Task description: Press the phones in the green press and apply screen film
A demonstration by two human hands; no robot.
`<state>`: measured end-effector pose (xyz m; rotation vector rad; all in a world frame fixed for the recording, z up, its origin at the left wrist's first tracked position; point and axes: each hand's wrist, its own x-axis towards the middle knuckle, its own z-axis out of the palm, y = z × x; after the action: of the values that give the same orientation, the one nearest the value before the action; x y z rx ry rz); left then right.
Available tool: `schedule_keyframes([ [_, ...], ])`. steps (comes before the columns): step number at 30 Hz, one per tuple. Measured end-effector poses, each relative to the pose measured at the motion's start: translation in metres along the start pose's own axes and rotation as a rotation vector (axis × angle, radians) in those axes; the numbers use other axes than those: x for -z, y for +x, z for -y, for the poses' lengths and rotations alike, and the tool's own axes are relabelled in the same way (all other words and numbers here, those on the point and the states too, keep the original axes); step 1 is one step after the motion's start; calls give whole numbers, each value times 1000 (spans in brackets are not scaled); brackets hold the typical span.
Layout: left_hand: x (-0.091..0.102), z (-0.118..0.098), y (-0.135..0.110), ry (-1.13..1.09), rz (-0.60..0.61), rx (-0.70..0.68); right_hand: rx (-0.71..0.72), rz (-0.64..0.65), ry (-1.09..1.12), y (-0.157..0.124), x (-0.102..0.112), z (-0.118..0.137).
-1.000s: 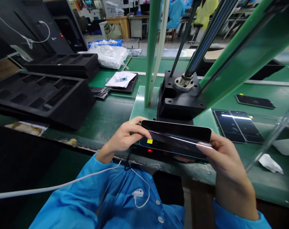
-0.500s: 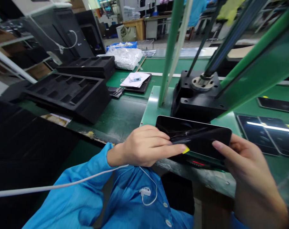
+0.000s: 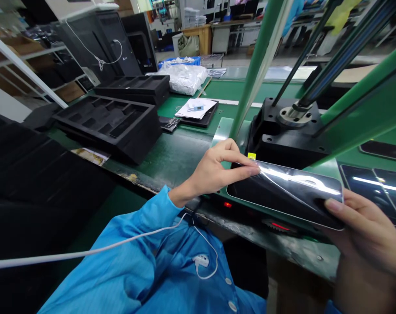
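My right hand [image 3: 368, 231] grips the right end of a black phone [image 3: 283, 198] held flat above the bench's front edge, thumb on its face. A clear protective film [image 3: 292, 176] lies half lifted over the screen, with a yellow pull tab [image 3: 251, 155] at its far left corner. My left hand [image 3: 217, 172] pinches the film just beside that tab, fingers closed. Both sleeves are blue.
A black press base [image 3: 283, 135] on a green plate with green posts stands just behind the phone. Black foam trays [image 3: 109, 122] sit at left, papers on a dark tablet [image 3: 198, 111] behind. More phones [image 3: 371, 183] lie at right. A white cable [image 3: 87, 250] crosses my lap.
My left hand moved from the phone's near edge up to its far left corner, drawing the film and yellow tab upward. The phone tilted flatter, and my view swung left.
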<state>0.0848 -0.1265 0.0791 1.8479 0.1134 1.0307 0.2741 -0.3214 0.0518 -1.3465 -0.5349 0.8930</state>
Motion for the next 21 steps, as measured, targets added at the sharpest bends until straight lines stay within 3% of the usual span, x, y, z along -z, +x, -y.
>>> schedule_keyframes([
  [10,1,1,1,-10,0,39,16,33,49,1,-3,2],
  [21,4,5,1,17,-20,65,100,218,100,-1,-11,6],
])
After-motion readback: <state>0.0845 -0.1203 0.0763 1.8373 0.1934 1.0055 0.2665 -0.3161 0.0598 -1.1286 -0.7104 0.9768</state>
